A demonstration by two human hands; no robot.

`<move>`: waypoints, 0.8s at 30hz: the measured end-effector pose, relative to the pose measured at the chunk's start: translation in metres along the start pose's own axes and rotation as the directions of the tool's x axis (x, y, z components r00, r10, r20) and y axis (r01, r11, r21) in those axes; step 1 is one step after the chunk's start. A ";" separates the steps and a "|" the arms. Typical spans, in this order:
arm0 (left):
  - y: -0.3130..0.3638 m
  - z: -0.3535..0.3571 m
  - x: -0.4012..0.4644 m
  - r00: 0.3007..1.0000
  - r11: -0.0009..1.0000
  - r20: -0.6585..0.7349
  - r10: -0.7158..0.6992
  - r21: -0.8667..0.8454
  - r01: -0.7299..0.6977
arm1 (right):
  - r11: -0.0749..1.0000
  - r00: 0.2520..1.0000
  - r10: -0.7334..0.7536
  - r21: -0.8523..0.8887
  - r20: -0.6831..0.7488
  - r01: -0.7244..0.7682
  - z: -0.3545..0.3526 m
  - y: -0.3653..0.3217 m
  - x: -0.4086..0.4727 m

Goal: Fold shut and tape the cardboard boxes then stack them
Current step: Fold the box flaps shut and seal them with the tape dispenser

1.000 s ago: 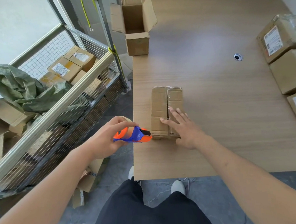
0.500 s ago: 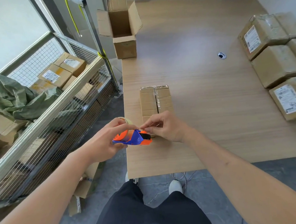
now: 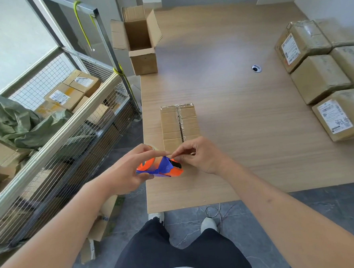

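Observation:
A small cardboard box (image 3: pixel 179 123) lies on the wooden table (image 3: pixel 244 129) near its left edge, flaps folded down with a seam along the middle and clear tape at its far end. My left hand (image 3: pixel 128 172) grips an orange and blue tape dispenser (image 3: pixel 160 167) just in front of the box's near end. My right hand (image 3: pixel 198 155) pinches the tape end at the dispenser's mouth with thumb and forefinger, over the near end of the box.
An open empty box (image 3: pixel 141 42) stands at the table's far left corner. Several taped, labelled boxes (image 3: pixel 322 77) are grouped at the right edge. A wire cage cart (image 3: pixel 68 128) with boxes and a green sack stands left of the table. A cable grommet (image 3: pixel 256 68) sits mid-table.
My right hand lifted off the box top and came to the dispenser, where it now pinches the tape end. My left hand keeps holding the dispenser in much the same place.

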State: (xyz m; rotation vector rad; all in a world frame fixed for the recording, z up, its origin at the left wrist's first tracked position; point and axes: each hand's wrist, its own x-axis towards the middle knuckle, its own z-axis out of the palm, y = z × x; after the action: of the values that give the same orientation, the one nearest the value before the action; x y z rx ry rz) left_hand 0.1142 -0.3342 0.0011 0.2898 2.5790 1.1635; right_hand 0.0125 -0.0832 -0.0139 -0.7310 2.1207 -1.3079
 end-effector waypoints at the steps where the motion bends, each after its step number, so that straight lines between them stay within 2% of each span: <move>1: 0.001 0.001 0.001 1.000 1.000 0.004 0.006 0.008 -0.006 | 1.000 1.000 0.000 0.012 -0.029 0.000 0.001 0.001 -0.001; 6: 0.002 0.012 0.005 0.997 0.990 0.065 0.048 0.131 -0.056 | 0.991 0.968 0.105 0.106 -0.229 -0.083 0.011 0.012 -0.005; 9: -0.002 0.016 0.006 0.994 0.962 0.090 0.055 0.263 -0.077 | 0.971 0.938 0.215 0.165 -0.271 -0.175 0.016 0.023 -0.012; 12: -0.007 0.014 0.008 0.995 0.963 0.103 0.018 0.266 -0.045 | 0.966 0.918 0.246 0.158 -0.311 -0.206 0.019 0.033 -0.019; 15: -0.016 0.006 0.006 0.992 0.953 0.123 -0.009 0.302 -0.029 | 0.946 0.867 0.315 0.202 -0.386 -0.254 0.011 0.042 -0.024; 20: -0.040 -0.011 -0.008 0.978 0.949 0.160 -0.137 0.305 0.083 | 0.918 0.797 0.395 0.224 -0.456 -0.327 -0.019 0.064 -0.036; 24: -0.046 -0.012 -0.004 0.965 0.952 0.170 -0.198 0.266 0.148 | 0.894 0.770 0.448 0.232 -0.454 -0.384 -0.020 0.073 -0.035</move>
State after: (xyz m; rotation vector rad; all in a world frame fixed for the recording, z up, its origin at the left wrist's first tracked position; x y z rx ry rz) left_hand 0.1110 -0.3738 -0.0253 0.2129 2.5168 0.7093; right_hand 0.0119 -0.0189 -0.0674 0.1728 2.3710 -1.4582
